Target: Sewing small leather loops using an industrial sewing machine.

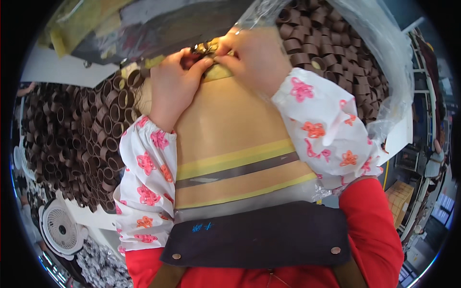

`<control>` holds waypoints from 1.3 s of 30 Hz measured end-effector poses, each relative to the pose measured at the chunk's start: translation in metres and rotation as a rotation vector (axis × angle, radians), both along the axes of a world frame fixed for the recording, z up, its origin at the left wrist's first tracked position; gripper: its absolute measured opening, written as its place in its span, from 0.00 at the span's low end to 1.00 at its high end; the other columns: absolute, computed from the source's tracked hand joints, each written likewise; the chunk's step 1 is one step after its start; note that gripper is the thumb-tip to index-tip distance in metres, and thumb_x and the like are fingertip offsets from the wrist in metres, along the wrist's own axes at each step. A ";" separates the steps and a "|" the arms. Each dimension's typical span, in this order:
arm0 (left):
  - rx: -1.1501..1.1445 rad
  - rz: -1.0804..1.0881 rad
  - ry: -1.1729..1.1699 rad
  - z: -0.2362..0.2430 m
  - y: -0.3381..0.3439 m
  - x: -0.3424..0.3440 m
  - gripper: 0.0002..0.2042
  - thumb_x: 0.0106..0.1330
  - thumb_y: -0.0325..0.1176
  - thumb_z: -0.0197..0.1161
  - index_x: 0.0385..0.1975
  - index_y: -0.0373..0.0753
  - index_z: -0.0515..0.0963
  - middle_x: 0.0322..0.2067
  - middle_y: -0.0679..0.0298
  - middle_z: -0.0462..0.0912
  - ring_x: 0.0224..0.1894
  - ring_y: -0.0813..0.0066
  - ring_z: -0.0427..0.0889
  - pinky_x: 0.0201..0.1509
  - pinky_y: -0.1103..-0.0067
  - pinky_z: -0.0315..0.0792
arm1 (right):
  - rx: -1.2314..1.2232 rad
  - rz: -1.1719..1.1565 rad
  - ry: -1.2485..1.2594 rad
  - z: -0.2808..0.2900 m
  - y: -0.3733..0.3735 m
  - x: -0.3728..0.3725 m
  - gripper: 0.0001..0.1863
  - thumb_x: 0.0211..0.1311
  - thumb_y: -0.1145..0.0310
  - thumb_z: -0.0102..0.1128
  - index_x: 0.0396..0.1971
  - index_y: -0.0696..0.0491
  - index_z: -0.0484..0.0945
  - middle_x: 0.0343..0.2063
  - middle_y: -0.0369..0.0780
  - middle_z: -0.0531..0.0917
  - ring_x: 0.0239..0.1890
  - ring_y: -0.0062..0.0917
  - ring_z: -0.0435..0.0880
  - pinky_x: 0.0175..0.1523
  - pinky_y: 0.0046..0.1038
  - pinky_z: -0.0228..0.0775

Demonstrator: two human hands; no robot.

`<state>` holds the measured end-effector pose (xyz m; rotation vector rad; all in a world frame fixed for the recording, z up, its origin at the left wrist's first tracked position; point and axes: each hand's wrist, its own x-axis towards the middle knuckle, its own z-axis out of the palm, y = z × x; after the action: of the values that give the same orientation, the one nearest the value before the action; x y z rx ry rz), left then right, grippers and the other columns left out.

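My left hand (176, 82) and my right hand (252, 56) meet at a small lit spot under the front of a machine (158, 30), a large dark-grey body partly covered with clear plastic. Between the bent thumb and fingers of the left hand shows a dark brown ring (191, 60), partly hidden. The right thumb and forefinger are pinched together just beside metal parts (205, 47) of the machine; what lies in them is hidden. Both wrists rest over a tan work surface (230, 115) crossed by yellow and brown tape strips (235, 165).
Heaped brown rings (72, 129) lie to the left, and another heap of brown rings (336, 53) lies to the right beside crumpled clear plastic (396, 62). A white fan (62, 228) stands at lower left. Shelving (418, 120) and a yellow-brown box (397, 201) are at right.
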<state>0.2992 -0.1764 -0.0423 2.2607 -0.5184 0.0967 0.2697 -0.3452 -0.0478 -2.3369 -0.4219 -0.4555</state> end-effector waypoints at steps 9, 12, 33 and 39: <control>-0.056 -0.213 -0.004 0.013 0.013 -0.010 0.10 0.48 0.30 0.66 0.22 0.32 0.73 0.13 0.65 0.68 0.17 0.80 0.66 0.21 0.81 0.62 | 0.096 0.081 0.278 0.009 0.006 -0.012 0.07 0.45 0.69 0.59 0.21 0.55 0.73 0.22 0.43 0.76 0.29 0.37 0.76 0.32 0.34 0.67; -0.032 -0.275 0.049 0.010 0.014 -0.025 0.10 0.43 0.29 0.68 0.20 0.34 0.73 0.13 0.66 0.67 0.16 0.78 0.65 0.20 0.81 0.60 | 0.161 0.059 0.114 -0.003 0.003 -0.036 0.08 0.46 0.68 0.59 0.22 0.56 0.73 0.23 0.43 0.76 0.29 0.37 0.76 0.33 0.35 0.67; -0.227 -0.392 -0.134 0.004 0.014 -0.017 0.06 0.60 0.27 0.52 0.33 0.36 0.75 0.27 0.58 0.78 0.34 0.65 0.76 0.38 0.77 0.66 | 0.098 0.222 0.189 0.017 0.029 -0.051 0.02 0.51 0.70 0.54 0.26 0.50 0.74 0.22 0.40 0.78 0.26 0.38 0.77 0.31 0.34 0.67; 0.232 -0.265 -0.309 0.002 0.029 -0.010 0.07 0.59 0.32 0.56 0.21 0.39 0.76 0.16 0.61 0.74 0.20 0.63 0.74 0.35 0.73 0.59 | 0.147 0.191 0.234 0.013 0.018 -0.040 0.07 0.50 0.73 0.56 0.30 0.49 0.77 0.16 0.38 0.76 0.18 0.26 0.75 0.24 0.27 0.65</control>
<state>0.2893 -0.1469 -0.0400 2.3903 -1.0347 0.2654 0.2300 -0.3274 -0.0352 -2.1513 -0.4770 -0.1157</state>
